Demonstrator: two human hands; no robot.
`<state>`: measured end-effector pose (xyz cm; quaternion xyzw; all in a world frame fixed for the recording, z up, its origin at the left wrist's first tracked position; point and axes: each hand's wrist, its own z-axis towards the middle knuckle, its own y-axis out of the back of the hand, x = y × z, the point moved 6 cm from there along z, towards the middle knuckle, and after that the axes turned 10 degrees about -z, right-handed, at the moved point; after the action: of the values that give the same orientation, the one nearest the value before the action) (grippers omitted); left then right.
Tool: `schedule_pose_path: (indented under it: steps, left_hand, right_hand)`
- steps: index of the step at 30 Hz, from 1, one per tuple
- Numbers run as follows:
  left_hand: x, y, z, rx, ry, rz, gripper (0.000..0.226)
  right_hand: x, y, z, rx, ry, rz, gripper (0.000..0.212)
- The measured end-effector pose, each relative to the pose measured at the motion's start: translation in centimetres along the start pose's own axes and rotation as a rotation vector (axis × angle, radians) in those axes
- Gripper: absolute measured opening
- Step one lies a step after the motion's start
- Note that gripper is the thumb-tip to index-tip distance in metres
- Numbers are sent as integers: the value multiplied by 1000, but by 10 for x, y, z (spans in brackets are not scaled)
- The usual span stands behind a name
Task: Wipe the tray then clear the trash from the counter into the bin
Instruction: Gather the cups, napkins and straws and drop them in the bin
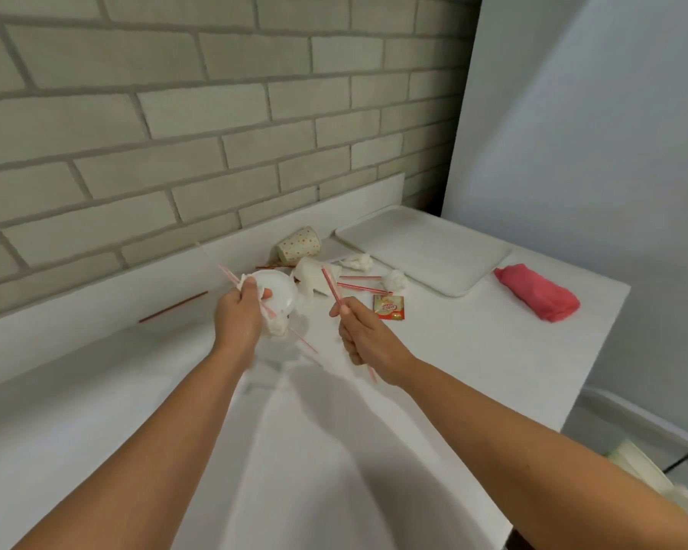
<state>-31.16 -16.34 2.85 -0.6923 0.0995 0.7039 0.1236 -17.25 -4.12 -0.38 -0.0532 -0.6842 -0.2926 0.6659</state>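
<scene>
- The left hand (241,315) has its fingers curled tight round a white lid (281,289), a scrunched tissue (277,325) and a pink straw (304,342); I think it bunches the trash in one fist so one trip to the bin will do
- The right hand (358,335) grips a striped straw (331,285) in bent fingers; the straw sticks up, off the counter (453,351)
- More trash waits in a pile past the hands: a spotty cup (298,244) on its side, tissue balls (396,279), loose straws (360,288) and a small packet (389,307); a red straw (173,307) lies alone by the wall
- The tray (426,248) lies flat in the far right corner; the pink cloth (537,297) sits just beside it and no hand holds it; so I think the wiping is done and the clearing is under way
- The counter is white and smooth; a grey brick wall (175,113) stands behind it; a tall white panel (592,152) stands on the right; I cannot tell where the bin is
</scene>
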Motion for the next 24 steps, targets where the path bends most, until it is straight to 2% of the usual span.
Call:
schedule_pose_path:
  steps: [6, 10, 13, 19, 22, 24]
  left_hand:
    - [0, -87, -46, 198, 0, 22, 33]
    - [2, -161, -97, 352, 7, 48, 35]
    - [6, -205, -132, 436, 3, 53, 33]
    - [25, -285, -209, 628, -36, 141, 35]
    - [36, -305, -230, 669, -43, 177, 36]
    - [41, -315, -240, 683, -49, 201, 33]
  right_hand:
    - [0, 89, -43, -130, -44, -162, 27]
    - [-9, 177, -88, -314, -52, -494, 23]
    - [-21, 227, -120, -352, -95, -663, 21]
    - [-91, 305, -194, -412, -333, -647, 20]
    - [-143, 312, -219, -370, -471, -604, 8]
    - [-178, 309, -232, -358, -568, -623, 14]
